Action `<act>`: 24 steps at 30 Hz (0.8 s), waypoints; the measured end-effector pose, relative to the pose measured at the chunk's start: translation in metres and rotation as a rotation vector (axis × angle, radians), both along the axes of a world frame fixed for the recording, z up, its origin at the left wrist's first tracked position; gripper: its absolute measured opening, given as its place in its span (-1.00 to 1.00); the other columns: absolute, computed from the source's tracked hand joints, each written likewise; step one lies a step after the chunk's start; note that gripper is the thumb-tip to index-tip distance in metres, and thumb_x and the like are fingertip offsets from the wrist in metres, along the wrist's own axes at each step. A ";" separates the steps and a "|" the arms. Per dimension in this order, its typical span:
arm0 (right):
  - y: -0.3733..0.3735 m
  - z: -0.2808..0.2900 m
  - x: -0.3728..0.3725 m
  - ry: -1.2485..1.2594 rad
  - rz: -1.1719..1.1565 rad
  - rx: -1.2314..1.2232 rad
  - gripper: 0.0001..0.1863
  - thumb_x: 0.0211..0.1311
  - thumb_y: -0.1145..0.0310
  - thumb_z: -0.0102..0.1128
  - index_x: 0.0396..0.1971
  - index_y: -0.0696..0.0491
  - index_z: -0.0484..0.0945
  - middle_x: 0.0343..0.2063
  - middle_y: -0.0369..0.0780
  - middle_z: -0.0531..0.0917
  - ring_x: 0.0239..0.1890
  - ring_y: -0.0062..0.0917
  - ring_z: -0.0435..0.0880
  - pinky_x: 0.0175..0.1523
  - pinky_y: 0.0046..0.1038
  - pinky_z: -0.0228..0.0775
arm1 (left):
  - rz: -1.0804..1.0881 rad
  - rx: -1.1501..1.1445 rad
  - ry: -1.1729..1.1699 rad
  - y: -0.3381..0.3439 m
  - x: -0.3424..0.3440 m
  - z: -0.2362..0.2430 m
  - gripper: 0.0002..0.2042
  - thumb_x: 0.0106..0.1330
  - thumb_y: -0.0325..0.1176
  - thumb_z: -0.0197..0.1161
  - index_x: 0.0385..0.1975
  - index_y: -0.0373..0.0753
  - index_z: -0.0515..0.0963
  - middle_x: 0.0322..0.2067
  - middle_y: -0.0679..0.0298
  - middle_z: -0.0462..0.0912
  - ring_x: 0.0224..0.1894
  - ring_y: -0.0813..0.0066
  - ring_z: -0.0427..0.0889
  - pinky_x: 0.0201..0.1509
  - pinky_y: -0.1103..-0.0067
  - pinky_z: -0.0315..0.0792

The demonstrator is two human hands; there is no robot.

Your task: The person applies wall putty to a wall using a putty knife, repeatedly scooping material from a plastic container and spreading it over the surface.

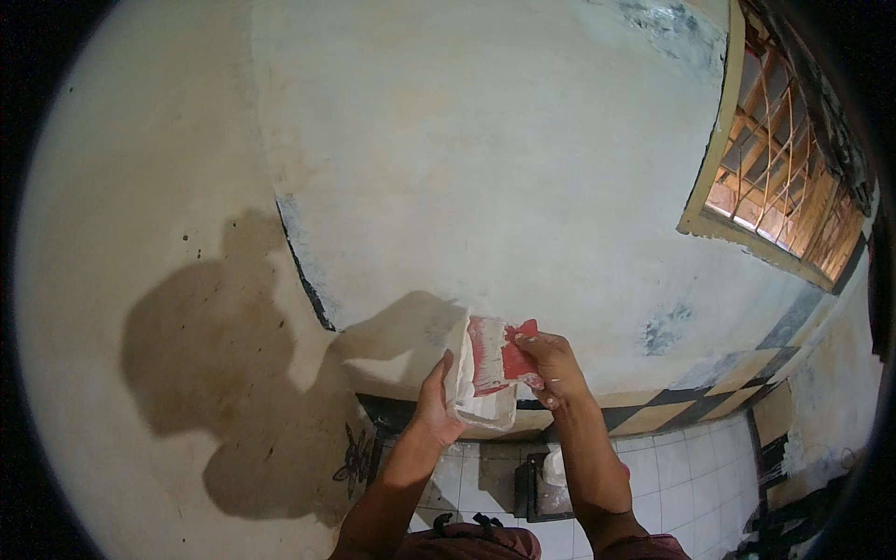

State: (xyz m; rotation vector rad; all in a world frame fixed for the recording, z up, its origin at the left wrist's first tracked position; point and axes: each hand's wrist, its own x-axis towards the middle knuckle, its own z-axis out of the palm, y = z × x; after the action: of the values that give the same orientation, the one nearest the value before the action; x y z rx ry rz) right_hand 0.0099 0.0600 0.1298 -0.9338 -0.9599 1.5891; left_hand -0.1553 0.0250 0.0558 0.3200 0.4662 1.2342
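Note:
My left hand (437, 403) grips the side of a white rectangular tub (489, 411), tilted in front of the wall. Its thumb lies along the tub's left edge. My right hand (553, 366) pinches a red plastic spreader (519, 360) over the tub's right side. White paste is smeared on the spreader and on my right fingers. More red with a band of white paste shows across the tub's upper part; whether it belongs to the same spreader, I cannot tell.
A pale wall (485, 187) with grey patches fills the view ahead. A barred window (784, 159) is at upper right. Checkered tiles (695, 397) edge the wall's foot. On the tiled floor (681, 467), a dark stand (541, 490) holds a white item (554, 467).

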 end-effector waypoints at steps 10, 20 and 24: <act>0.009 -0.023 0.022 0.143 0.102 -0.062 -0.80 0.30 0.40 0.10 -0.27 0.26 0.57 -0.46 -0.22 0.65 -0.67 -0.67 0.50 -0.55 -0.59 0.43 | -0.062 -0.045 -0.090 -0.013 -0.009 0.001 -0.41 0.39 0.17 -0.07 0.25 -0.11 0.37 0.16 0.16 0.49 0.17 0.06 0.48 0.21 -0.01 0.34; -0.012 -0.017 0.011 -0.371 -0.021 0.346 -0.64 0.42 0.16 0.10 -0.24 0.22 0.58 -0.54 -0.30 0.62 -0.52 -0.69 0.51 -0.43 -0.55 0.38 | -0.005 -0.014 -0.029 -0.011 -0.010 -0.005 -0.34 0.30 0.27 -0.04 0.27 -0.04 0.36 0.08 0.06 0.56 0.08 -0.08 0.55 0.05 -0.09 0.43; -0.003 -0.030 0.012 -0.378 -0.103 0.504 -0.62 0.42 0.13 0.10 -0.25 0.21 0.58 -0.56 -0.30 0.61 -0.57 -0.69 0.50 -0.46 -0.56 0.34 | -0.004 -0.039 -0.057 -0.012 -0.007 0.004 -0.38 0.34 0.23 -0.06 0.24 -0.06 0.39 0.08 0.13 0.55 0.09 0.02 0.55 0.08 -0.02 0.42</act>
State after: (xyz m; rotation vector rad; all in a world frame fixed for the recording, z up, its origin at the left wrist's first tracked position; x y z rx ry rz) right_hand 0.0217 0.0569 0.0993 -0.9158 -1.4660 1.0233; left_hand -0.1622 0.0134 0.0598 0.2525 0.4399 1.2254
